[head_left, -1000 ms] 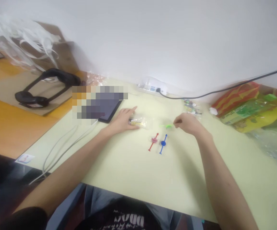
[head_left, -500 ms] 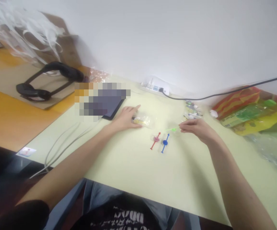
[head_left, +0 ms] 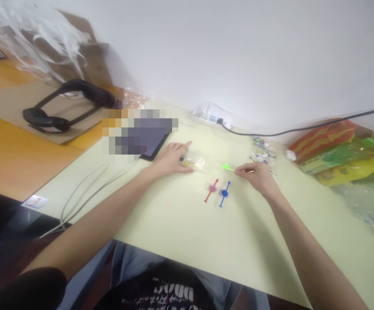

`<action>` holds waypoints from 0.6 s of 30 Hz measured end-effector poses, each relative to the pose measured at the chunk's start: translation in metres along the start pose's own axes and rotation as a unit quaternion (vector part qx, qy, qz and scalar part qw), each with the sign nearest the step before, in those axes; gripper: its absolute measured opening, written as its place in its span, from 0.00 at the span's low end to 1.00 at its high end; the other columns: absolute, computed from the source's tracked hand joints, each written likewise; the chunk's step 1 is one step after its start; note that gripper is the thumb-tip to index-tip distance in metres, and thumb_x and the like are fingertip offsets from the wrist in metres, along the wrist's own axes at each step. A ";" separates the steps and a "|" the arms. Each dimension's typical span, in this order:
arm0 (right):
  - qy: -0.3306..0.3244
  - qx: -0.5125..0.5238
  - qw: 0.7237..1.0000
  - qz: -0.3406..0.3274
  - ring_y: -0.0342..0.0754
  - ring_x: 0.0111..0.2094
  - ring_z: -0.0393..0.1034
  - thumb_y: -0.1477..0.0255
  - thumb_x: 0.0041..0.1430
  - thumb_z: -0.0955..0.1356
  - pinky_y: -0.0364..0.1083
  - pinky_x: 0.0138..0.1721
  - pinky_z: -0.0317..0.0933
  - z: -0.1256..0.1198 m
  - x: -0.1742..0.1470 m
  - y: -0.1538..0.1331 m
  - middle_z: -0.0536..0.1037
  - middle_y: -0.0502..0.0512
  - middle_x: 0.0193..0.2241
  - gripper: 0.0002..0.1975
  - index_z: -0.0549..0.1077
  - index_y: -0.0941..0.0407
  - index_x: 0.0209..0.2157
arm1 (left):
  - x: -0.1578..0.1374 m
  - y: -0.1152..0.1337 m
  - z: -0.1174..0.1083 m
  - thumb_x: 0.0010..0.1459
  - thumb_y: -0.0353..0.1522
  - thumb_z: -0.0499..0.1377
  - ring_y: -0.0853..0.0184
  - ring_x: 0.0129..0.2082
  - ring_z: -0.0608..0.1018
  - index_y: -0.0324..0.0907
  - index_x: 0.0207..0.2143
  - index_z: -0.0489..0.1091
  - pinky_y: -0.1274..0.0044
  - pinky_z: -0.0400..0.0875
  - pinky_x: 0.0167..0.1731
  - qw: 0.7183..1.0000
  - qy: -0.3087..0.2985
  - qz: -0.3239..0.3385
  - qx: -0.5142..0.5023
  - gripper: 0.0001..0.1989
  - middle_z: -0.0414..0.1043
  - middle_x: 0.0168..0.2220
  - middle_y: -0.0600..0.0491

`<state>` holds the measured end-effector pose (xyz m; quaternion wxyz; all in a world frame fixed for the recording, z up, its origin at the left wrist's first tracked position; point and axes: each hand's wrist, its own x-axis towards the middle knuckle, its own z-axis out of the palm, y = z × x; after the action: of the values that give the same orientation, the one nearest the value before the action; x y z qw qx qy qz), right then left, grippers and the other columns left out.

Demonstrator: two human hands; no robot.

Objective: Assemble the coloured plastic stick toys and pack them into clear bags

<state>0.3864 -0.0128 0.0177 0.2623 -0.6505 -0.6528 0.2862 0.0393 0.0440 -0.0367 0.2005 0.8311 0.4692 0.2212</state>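
Observation:
Between the thumb and fingers of my right hand (head_left: 254,174) is one end of a bright green arrow spinner (head_left: 226,167), held just over the table and pointing left. My left hand (head_left: 174,158) lies on the table with fingers spread, beside a small clear plastic bag (head_left: 197,163) with something yellow in it. Whether the hand touches the bag I cannot tell. Nearer to me, a red arrow spinner (head_left: 212,188) and a blue arrow spinner (head_left: 225,193) lie side by side, roughly parallel.
A dark tablet (head_left: 154,135), partly pixelated, lies left of my left hand. A power strip (head_left: 211,116) with a black cable stands by the wall. Several small pieces (head_left: 263,150) are heaped beyond my right hand. Colourful packaging (head_left: 345,150) lies at the right. White cables (head_left: 86,191) cross the left edge.
My right hand has moved left with the green arrow spinner, which now shows more plainly. My left hand has stayed in place with its fingers spread.

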 end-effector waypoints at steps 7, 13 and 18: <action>-0.055 0.110 0.992 0.001 0.48 0.28 0.70 0.60 0.46 0.75 0.47 0.31 0.62 0.047 0.016 -0.040 0.82 0.57 0.27 0.15 0.83 0.58 0.30 | 0.000 0.003 -0.002 0.51 0.55 0.68 0.47 0.64 0.64 0.48 0.75 0.49 0.61 0.59 0.65 1.000 0.000 -0.003 0.007 0.56 0.68 0.60 0.45; -0.072 0.076 0.994 -0.022 0.49 0.28 0.72 0.60 0.47 0.73 0.46 0.31 0.62 0.059 0.031 -0.042 0.82 0.56 0.26 0.15 0.83 0.57 0.30 | 0.000 0.003 -0.001 0.51 0.53 0.70 0.46 0.64 0.64 0.49 0.75 0.50 0.61 0.59 0.65 1.000 0.002 -0.004 -0.001 0.56 0.68 0.61 0.45; -0.054 0.077 0.996 0.005 0.51 0.29 0.74 0.60 0.46 0.75 0.47 0.32 0.65 0.037 0.026 -0.026 0.83 0.58 0.28 0.16 0.84 0.58 0.32 | -0.001 0.007 -0.004 0.50 0.53 0.70 0.46 0.63 0.65 0.50 0.75 0.50 0.60 0.59 0.65 1.000 -0.008 -0.008 -0.001 0.56 0.68 0.60 0.46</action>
<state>0.3412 0.0119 0.0096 0.2749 -0.6153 -0.6385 0.3718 0.0417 0.0401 -0.0302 0.2065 0.8289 0.4739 0.2136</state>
